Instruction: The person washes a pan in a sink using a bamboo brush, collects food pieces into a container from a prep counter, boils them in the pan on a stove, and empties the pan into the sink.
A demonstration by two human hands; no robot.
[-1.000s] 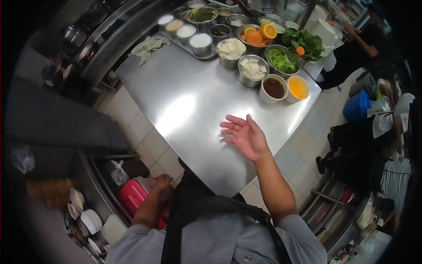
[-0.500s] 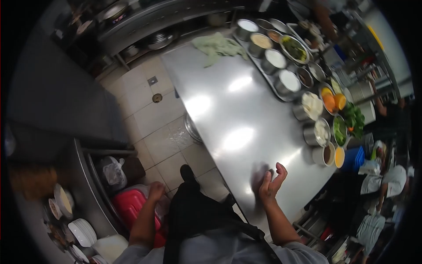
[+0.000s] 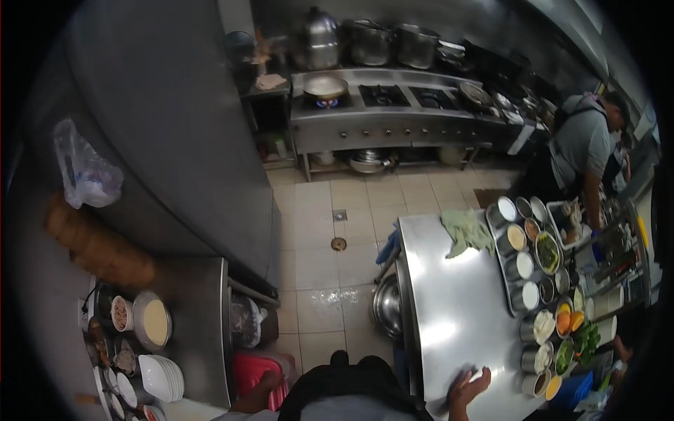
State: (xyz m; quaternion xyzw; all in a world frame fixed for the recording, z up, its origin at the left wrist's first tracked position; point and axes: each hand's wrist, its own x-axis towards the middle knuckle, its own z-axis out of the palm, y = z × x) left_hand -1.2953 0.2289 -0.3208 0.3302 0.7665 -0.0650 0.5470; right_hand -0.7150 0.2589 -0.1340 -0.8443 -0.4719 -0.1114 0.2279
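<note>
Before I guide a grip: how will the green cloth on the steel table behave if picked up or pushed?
The green cloth is probably floppy, since it lies in loose folds. Pushed, it would likely bunch further, though it might slide, as the steel table looks smooth and shiny.

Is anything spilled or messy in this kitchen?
Maybe! A shiny patch on the floor tiles beside the steel table looks wet, though it might be glare. The green cloth lies crumpled on that table instead of folded, so it looks a bit messy.
</note>
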